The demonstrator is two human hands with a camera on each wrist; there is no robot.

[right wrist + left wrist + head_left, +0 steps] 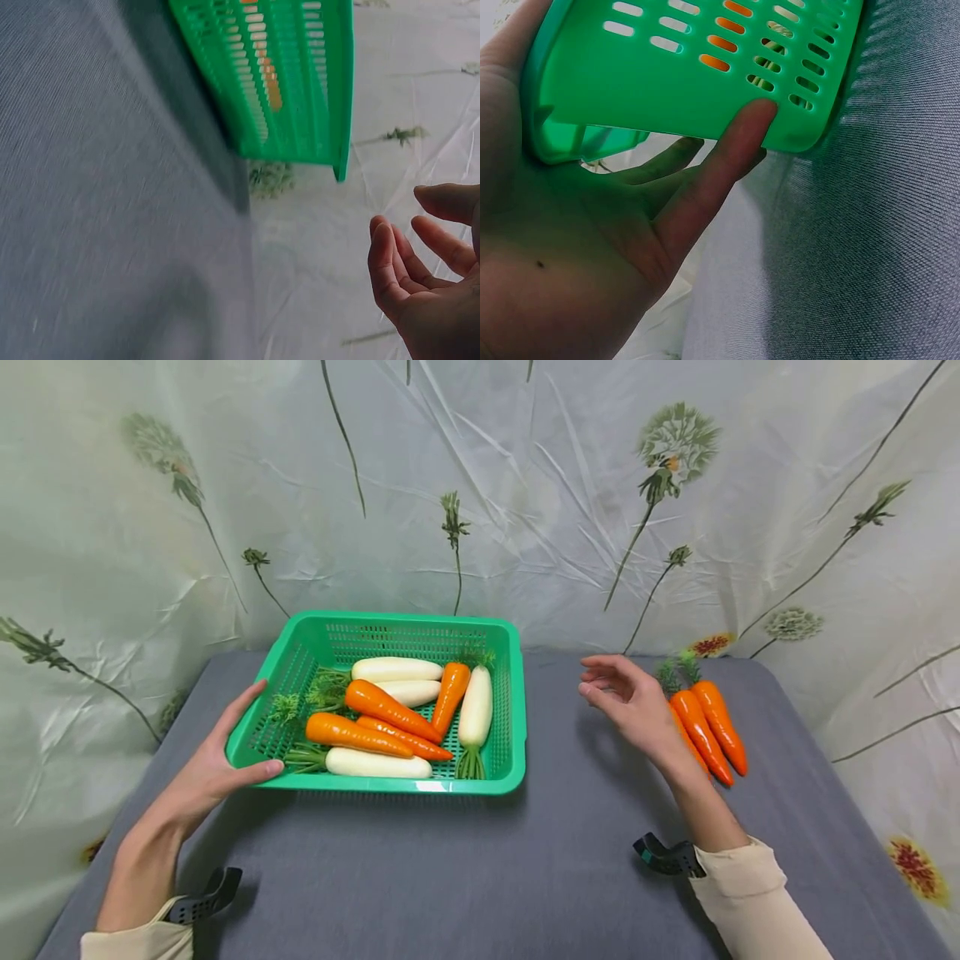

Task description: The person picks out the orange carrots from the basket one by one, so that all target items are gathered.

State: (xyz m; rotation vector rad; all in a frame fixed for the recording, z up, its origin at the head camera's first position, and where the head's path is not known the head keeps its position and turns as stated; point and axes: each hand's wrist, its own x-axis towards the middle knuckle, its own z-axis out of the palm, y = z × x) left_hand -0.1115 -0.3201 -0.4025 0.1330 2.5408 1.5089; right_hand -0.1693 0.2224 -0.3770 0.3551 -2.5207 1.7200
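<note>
A green slotted plastic basket sits left of centre in the head view. It holds several orange carrots with green tops and several white radishes. My left hand holds the basket at its left end, thumb over the front corner of the rim. In the left wrist view, a finger of that hand lies against the outer wall. My right hand hovers to the right of the basket, fingers loosely bent, nothing in them. Close beyond it lie three carrots, one partly hidden by the hand.
Grey cloth covers the table. Behind and around it hangs a pale curtain printed with dandelions. A dark strap is on the right wrist, another strap on the left.
</note>
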